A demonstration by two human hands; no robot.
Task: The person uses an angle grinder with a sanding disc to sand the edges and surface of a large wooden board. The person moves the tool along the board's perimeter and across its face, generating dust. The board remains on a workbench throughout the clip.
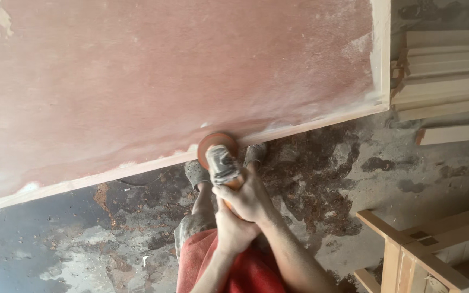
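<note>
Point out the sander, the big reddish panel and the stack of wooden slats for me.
Sander (pixel 221 160): head view, on its dusty grey body.
Reddish panel (pixel 164 76): head view, on its flat face.
Wooden slats (pixel 451 81): head view, middle of the stack.

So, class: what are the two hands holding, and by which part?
Both hands, right and left, grip a sander by its orange body, behind the dusty head. Its disc meets the panel's edge.
</note>
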